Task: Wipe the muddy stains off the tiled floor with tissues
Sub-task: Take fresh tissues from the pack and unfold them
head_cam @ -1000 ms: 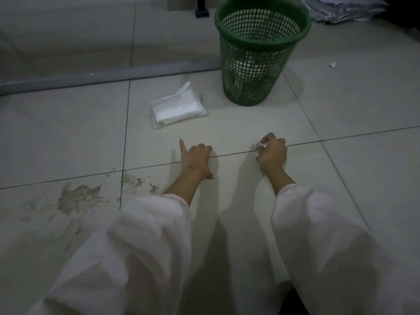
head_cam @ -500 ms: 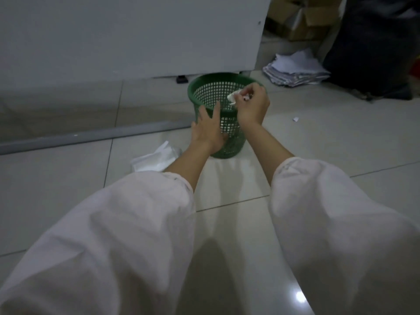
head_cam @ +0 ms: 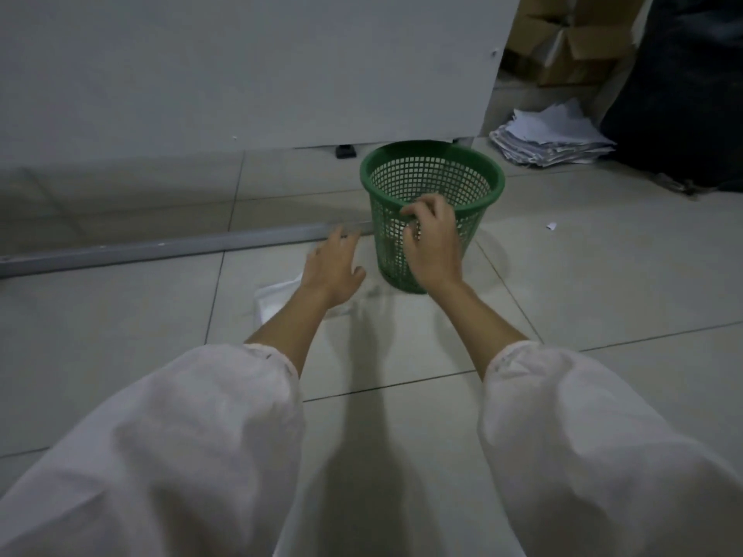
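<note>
Hands: left hand [head_cam: 335,265] hovers with fingers spread, holding nothing, over the tissues [head_cam: 273,297]; right hand [head_cam: 432,245] loosely curled before the green basket [head_cam: 432,203], apparently holding nothing.
Task items: tissues lie on the tiled floor [head_cam: 120,315] at frame centre, partly hidden by the left forearm; no muddy stains in view.
Risk: a hasty grab might pull several sheets at once; the right hand, just beside the light basket, could tip it.
Surroundings: grey rail [head_cam: 161,247] at left; paper stack [head_cam: 551,136] at upper right; white scrap [head_cam: 551,225] at right.
Obstruction: white sleeves [head_cam: 181,436] fill the lower frame.
</note>
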